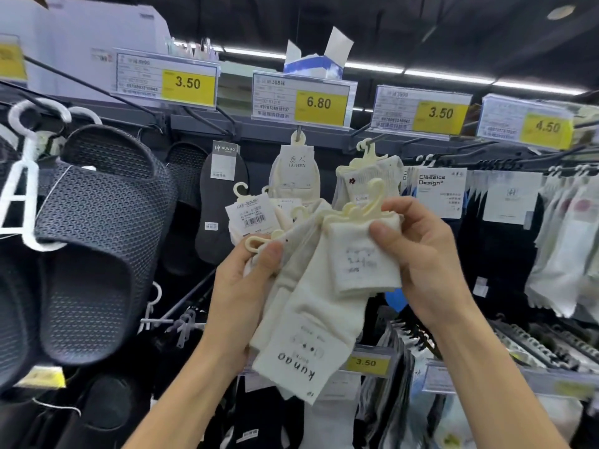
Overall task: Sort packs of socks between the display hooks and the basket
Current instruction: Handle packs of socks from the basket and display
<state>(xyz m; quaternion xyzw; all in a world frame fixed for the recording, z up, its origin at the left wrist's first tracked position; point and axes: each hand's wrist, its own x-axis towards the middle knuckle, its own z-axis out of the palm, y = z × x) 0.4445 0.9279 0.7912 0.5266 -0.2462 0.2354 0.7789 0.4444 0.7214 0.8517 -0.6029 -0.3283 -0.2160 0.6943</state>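
My left hand (241, 286) grips a bunch of cream sock packs (301, 325) on small plastic hangers, one printed "kunao". My right hand (418, 254) pinches one short cream sock pack (359, 264) by its top, just under its cream hanger (363, 202). Both hands are held up in front of the display hooks. On the hook (298, 132) under the 6.80 tag hangs a white "LUREN" pack (293, 176). A flower-marked pack (366, 179) hangs to its right. No basket is in view.
Dark perforated slippers (97, 241) hang at the left on white hangers. Yellow price tags (319, 103) run along the rail above. Black and packaged socks (505, 222) fill the hooks at the right. A lower rail with a 3.50 tag (366, 362) sits below my hands.
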